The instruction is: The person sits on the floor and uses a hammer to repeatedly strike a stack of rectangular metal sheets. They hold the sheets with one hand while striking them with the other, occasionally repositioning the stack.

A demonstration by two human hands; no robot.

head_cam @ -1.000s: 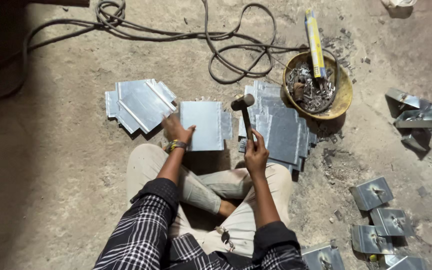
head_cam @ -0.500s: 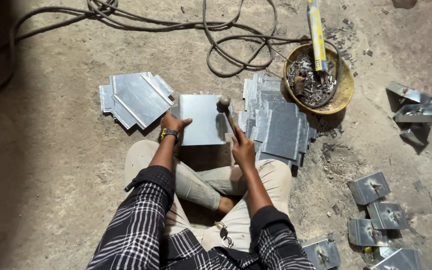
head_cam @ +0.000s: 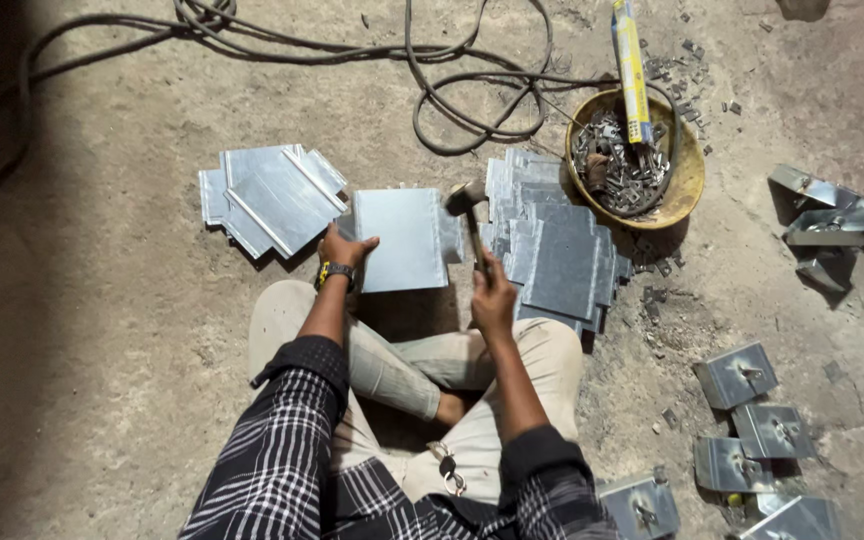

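I sit cross-legged on a dusty concrete floor. My left hand (head_cam: 344,250) presses on the left edge of a flat grey metal sheet (head_cam: 400,240) lying in front of my knees. My right hand (head_cam: 493,296) grips the handle of a hammer (head_cam: 469,205). The hammer head sits at the sheet's upper right edge. A stack of similar sheets (head_cam: 272,196) lies to the left of the sheet, and a larger overlapping stack (head_cam: 556,246) lies to its right.
A yellow bowl (head_cam: 689,172) of small metal parts, with a yellow tube standing in it, sits at the upper right. Black cable (head_cam: 472,90) loops across the floor beyond. Bent metal brackets (head_cam: 736,374) lie at right and lower right.
The hammer has come down from a raised position to the right edge of the sheet. My left hand stays on the sheet's left edge.
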